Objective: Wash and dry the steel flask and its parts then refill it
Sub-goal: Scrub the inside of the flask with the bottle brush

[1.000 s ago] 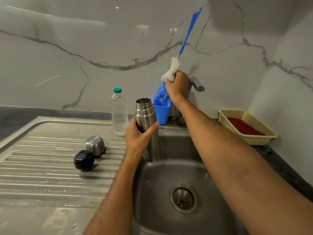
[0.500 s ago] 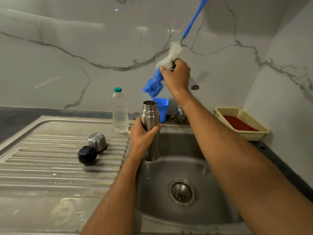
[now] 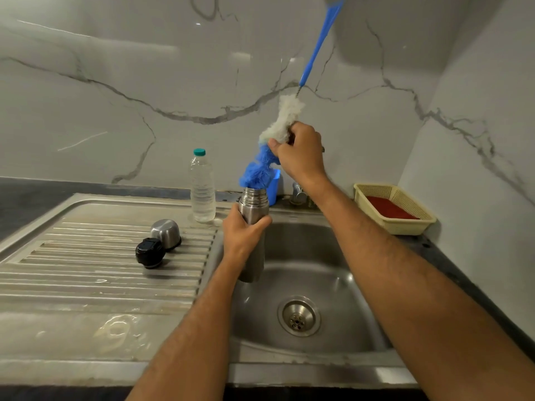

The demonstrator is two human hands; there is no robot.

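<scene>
Left hand (image 3: 241, 231) has a clenched grip on the upright steel flask (image 3: 252, 209) over the sink (image 3: 333, 256). Right hand (image 3: 299, 151), above it, grips the bottle brush (image 3: 282, 123); blue bristles touch the flask mouth.

Cap (image 3: 150, 252) before cup (image 3: 166, 234) on drainboard (image 3: 86, 285), left of sink (image 3: 318, 270).

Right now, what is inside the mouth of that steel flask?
The blue bristle tip of the bottle brush sits at the mouth of the steel flask. How far it reaches inside, and whatever else is in there, the steel wall hides.
</scene>
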